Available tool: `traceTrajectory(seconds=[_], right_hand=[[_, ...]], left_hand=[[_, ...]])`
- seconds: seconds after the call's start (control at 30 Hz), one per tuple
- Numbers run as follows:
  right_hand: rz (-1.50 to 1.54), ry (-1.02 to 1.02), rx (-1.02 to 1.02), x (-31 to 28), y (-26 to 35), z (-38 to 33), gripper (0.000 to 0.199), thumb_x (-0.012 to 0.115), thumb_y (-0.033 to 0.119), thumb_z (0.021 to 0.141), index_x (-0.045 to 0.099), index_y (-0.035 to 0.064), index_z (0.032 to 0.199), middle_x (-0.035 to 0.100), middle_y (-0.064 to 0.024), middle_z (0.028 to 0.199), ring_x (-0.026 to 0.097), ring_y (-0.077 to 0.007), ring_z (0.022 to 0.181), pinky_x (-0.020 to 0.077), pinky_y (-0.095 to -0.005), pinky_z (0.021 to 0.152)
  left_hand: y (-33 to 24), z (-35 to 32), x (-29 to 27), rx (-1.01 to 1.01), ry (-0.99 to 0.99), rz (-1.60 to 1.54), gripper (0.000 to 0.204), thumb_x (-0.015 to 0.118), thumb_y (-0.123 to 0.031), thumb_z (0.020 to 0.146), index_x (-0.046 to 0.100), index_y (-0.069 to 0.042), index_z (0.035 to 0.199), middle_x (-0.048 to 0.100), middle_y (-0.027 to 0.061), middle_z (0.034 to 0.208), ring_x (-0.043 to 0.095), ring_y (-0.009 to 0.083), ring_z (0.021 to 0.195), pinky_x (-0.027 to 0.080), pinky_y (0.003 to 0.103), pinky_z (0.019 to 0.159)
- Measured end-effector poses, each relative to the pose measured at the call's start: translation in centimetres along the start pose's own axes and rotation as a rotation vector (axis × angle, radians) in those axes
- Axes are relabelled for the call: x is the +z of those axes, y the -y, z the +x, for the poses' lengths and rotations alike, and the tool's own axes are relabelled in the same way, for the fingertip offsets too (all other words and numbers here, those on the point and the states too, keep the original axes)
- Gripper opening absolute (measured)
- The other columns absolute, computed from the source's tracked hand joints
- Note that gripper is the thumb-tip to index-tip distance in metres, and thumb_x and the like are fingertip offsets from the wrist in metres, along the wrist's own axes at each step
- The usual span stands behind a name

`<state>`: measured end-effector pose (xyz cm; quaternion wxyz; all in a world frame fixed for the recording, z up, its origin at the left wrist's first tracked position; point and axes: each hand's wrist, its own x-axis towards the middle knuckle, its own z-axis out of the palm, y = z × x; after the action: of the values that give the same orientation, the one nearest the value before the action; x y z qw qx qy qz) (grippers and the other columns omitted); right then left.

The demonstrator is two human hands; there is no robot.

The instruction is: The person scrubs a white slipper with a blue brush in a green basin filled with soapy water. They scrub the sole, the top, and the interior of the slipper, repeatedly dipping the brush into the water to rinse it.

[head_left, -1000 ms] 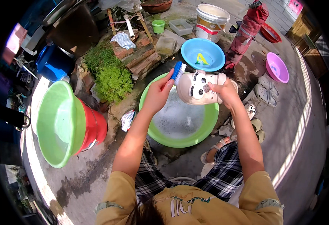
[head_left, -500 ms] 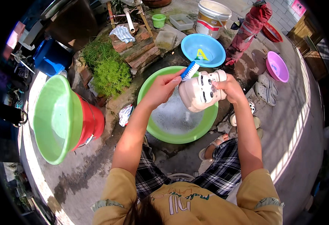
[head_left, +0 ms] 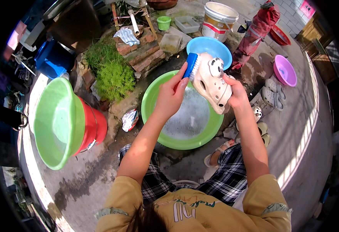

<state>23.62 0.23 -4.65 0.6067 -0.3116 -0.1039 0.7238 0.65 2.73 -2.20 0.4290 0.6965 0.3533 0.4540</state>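
Note:
My left hand (head_left: 172, 94) is closed around a blue scrub brush (head_left: 192, 66) with white bristles. Those bristles touch the side of a cream clog (head_left: 212, 87) that has dark holes and a panda-like charm. My right hand (head_left: 237, 92) grips the clog at its right side, holding it tilted. Both hands are above a green basin (head_left: 152, 125) of sudsy water (head_left: 186, 116). Beside the basin's left edge lies a crumpled white and red packet (head_left: 130, 120).
At left a green tub (head_left: 47, 127) rests on a red bucket (head_left: 94, 127). A blue basin (head_left: 217, 48), a paint bucket (head_left: 219, 23) and a wrapped red umbrella (head_left: 254, 34) stand beyond. Grey clogs (head_left: 270, 97) and a pink basin (head_left: 285, 70) are at right.
The clog has been turned in my right hand, now showing its holed upper and charm. My left hand and the brush have shifted slightly, with the bristles now against its side.

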Motion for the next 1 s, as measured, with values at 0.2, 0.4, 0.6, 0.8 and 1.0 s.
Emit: traceTrajectory(seconds=[0.2,0.4,0.6,0.8,1.0], right_hand=[[0.130,0.140,-0.107,2.3,-1.9,-0.2,0.043,0.051,0.022,0.088,0.041,-0.0008,0.123,0.050,-0.0175,0.121,0.052,-0.0314,0.108,0.0404,-0.0444,0.095],[0.233,0.263,-0.093,2.4,-2.5,-1.1,0.048,0.044,0.031,0.092,0.035,0.0009,0.129,0.044,-0.0153,0.129,0.045,-0.0302,0.117,0.0355,-0.0442,0.100],[0.295,0.309,-0.230,3.3,-2.0,-1.0,0.050,0.042,0.032,0.092,0.034,-0.0003,0.130,0.042,-0.0176,0.130,0.041,-0.0319,0.120,0.0322,-0.0468,0.102],[0.185,0.128,-0.218,4.8,-3.0,-1.4,0.048,0.043,0.027,0.091,0.035,0.0001,0.130,0.042,-0.0178,0.131,0.043,-0.0323,0.119,0.0322,-0.0460,0.101],[0.178,0.211,-0.281,3.1,-2.0,-1.1,0.042,0.047,0.017,0.089,0.038,-0.0011,0.126,0.048,-0.0164,0.124,0.048,-0.0294,0.114,0.0357,-0.0431,0.099]], left_hand=[[2.3,-2.9,4.2,0.272,0.033,0.263,0.047,0.053,-0.011,0.086,0.042,-0.016,0.132,0.048,0.0044,0.064,0.042,0.0122,0.054,0.040,0.025,0.054],[2.8,0.8,2.5,0.088,-0.275,0.260,0.048,0.054,-0.009,0.084,0.043,-0.013,0.131,0.053,0.0110,0.064,0.051,0.0238,0.056,0.042,0.031,0.053],[2.4,-3.7,5.7,0.364,0.011,0.330,0.049,0.053,-0.010,0.085,0.041,-0.014,0.132,0.054,0.0111,0.063,0.054,0.0242,0.055,0.043,0.034,0.052],[2.3,-0.5,3.2,0.142,-0.132,0.268,0.048,0.049,-0.011,0.088,0.038,-0.013,0.134,0.050,0.0112,0.064,0.051,0.0239,0.056,0.042,0.033,0.052],[2.6,-4.1,6.4,0.299,-0.013,0.314,0.046,0.047,-0.010,0.089,0.037,-0.012,0.134,0.050,0.0107,0.064,0.047,0.0197,0.054,0.040,0.028,0.053]])
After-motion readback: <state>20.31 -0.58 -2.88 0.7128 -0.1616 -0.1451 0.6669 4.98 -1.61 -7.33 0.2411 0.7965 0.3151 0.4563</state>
